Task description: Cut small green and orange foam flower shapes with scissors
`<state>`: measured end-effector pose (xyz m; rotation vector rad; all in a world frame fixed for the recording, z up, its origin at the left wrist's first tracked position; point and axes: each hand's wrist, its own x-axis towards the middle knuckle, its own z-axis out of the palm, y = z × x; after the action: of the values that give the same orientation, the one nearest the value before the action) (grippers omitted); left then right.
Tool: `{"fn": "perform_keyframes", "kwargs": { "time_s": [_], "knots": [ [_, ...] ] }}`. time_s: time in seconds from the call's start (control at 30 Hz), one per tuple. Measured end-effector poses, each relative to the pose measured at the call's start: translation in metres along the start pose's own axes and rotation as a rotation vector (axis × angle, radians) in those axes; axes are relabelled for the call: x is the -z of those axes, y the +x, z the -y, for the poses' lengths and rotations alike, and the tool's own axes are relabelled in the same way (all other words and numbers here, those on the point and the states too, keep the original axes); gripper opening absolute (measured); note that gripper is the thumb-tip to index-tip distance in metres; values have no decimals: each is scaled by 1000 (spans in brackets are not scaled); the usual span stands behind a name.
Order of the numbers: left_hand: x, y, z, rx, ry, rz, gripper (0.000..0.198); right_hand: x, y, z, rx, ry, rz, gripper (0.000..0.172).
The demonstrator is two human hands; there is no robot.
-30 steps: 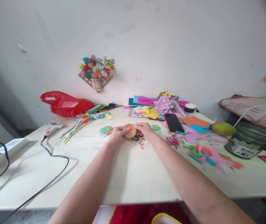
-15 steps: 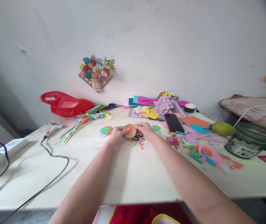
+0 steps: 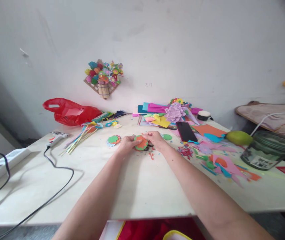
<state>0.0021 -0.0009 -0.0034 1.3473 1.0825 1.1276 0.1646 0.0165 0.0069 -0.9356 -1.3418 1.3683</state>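
Between my two hands is an orange and green flower cutout (image 3: 140, 142), an orange flower shape against a green round piece. My left hand (image 3: 128, 144) pinches its left side, thumb on top. The fingers of my right hand (image 3: 155, 139) are closed on its upper right edge. Dark-handled scissors (image 3: 150, 145) lie on the table behind and under the cutout, mostly hidden. A small stack of flower cutouts (image 3: 113, 140) in green, orange and light blue lies left of my left hand. Just beyond my right hand is a green round piece (image 3: 167, 137).
Coloured scraps (image 3: 222, 165), a phone (image 3: 186, 131) and a glass jar (image 3: 267, 150) are on the right. At left lie thin sticks (image 3: 81, 138), a glue gun (image 3: 57, 137) with its cord, and a power strip (image 3: 7, 161). A red plastic bag (image 3: 69, 113) sits behind.
The cutout has shifted slightly right and turned between my fingers, now showing more green on its left. Both hands keep nearly the same place.
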Motion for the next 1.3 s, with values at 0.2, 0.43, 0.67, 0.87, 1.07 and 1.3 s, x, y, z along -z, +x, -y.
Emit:
{"fn": "perform_keyframes", "kwargs": {
  "time_s": [0.2,0.43,0.67,0.87,1.07,1.3],
  "knots": [
    [-1,-2,-3,7,-4,-1,39,0,4,-3,61,-13,-36,20],
    [-1,-3,-3,0,-32,5,42,-1,4,-1,134,14,-33,21],
    [0,-2,-1,-48,-18,-21,38,-1,2,-2,39,9,7,31],
    [-2,-2,-3,-68,-103,-12,40,-2,2,-1,57,-13,-104,34],
    [-3,-4,-7,-64,-164,-44,41,-4,-3,3,108,-104,-50,32],
    [0,-2,-4,-59,-103,-2,36,-4,3,-6,120,-151,-102,33]
  ]
}}
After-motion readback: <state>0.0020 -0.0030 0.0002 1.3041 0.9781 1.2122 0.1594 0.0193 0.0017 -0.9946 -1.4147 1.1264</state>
